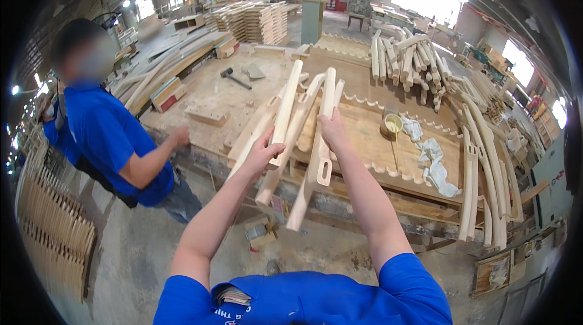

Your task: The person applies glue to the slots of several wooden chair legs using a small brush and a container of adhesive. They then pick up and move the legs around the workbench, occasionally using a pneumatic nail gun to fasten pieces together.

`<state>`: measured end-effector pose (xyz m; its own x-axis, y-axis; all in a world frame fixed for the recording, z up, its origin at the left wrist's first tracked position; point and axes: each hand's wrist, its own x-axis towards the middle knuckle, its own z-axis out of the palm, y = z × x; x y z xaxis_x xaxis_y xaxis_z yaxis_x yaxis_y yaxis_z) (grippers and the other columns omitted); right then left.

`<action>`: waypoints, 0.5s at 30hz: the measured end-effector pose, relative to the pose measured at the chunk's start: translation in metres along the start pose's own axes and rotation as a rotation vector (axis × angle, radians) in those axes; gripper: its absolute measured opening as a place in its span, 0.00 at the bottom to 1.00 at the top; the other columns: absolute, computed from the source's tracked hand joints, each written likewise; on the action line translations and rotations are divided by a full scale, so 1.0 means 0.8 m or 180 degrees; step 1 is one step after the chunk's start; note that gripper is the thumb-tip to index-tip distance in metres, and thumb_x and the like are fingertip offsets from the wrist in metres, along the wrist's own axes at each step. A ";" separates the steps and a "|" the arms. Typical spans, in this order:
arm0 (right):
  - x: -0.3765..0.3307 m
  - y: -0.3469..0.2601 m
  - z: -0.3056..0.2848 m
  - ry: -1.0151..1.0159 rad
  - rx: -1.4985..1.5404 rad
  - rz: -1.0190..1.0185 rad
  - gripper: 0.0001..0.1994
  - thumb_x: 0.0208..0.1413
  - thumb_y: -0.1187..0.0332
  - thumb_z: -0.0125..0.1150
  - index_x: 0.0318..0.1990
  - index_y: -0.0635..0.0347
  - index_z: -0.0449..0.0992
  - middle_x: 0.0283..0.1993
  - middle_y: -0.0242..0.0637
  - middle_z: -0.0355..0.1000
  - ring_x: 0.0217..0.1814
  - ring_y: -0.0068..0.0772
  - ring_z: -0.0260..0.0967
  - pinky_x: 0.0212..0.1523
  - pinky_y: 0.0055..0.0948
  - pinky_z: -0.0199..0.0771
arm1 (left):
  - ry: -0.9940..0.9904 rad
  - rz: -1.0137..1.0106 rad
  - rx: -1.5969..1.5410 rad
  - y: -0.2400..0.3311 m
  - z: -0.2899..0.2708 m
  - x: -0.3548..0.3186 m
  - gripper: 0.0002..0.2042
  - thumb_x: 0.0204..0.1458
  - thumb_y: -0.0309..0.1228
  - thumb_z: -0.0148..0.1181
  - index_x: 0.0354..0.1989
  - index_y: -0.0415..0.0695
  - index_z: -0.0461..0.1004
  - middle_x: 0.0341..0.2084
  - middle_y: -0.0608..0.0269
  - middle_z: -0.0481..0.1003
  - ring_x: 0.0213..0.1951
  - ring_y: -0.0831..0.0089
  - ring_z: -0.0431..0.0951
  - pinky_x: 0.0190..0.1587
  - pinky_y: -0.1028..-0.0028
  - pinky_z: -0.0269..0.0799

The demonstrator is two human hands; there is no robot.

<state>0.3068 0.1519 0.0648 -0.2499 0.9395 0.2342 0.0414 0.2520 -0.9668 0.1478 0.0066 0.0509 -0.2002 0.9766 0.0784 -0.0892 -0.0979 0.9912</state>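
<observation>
My left hand point(265, 150) is closed around the lower part of a pale, straight wooden furniture piece point(287, 100), held tilted over the bench's front edge. In my right hand point(332, 129) is a second pale wooden furniture piece point(327, 91), with an oval slot near its lower end. Between and beneath the two lie more shaped wooden pieces point(302, 115), some jutting past the bench edge. To the right of my right hand, a pot point(392, 122) of yellowish stuff with a thin stick stands on a board with a scalloped edge.
A co-worker in a blue shirt point(112, 127) stands at the left. On the workbench point(206, 85) lie a black mallet point(235, 78) and white rags point(433, 161). Stacked wooden pieces point(410, 61) sit at the far right; long curved ones point(483, 167) lean off the right edge.
</observation>
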 end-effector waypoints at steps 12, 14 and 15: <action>0.092 0.073 0.046 -0.0095 -0.2872 0.0571 0.21 0.49 0.67 0.52 0.50 0.72 0.65 0.60 0.61 0.57 0.59 0.59 0.60 0.59 0.42 0.62 | -0.0067 0.1229 0.3238 -0.087 -0.024 0.119 0.30 0.53 0.40 0.52 0.60 0.32 0.57 0.39 0.48 0.72 0.38 0.58 0.70 0.49 0.64 0.65; 0.053 0.067 0.056 -0.0499 -0.2959 0.0197 0.21 0.49 0.64 0.55 0.48 0.67 0.69 0.59 0.54 0.59 0.57 0.59 0.61 0.57 0.42 0.63 | 0.0297 0.1866 0.4329 -0.092 -0.028 0.086 0.34 0.51 0.43 0.55 0.61 0.30 0.54 0.42 0.41 0.70 0.40 0.48 0.69 0.51 0.59 0.64; 0.032 0.059 0.058 -0.0547 -0.2928 -0.0069 0.20 0.48 0.63 0.56 0.48 0.64 0.70 0.58 0.52 0.60 0.55 0.59 0.61 0.57 0.42 0.64 | 0.0089 0.1689 0.4245 -0.083 -0.035 0.080 0.33 0.52 0.42 0.53 0.61 0.32 0.53 0.42 0.39 0.70 0.41 0.44 0.69 0.51 0.57 0.65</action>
<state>0.2572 0.1768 0.0202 -0.3961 0.9038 0.1619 0.7660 0.4225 -0.4845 0.1137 0.0699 -0.0133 0.0605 0.8767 0.4773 0.9623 -0.1783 0.2054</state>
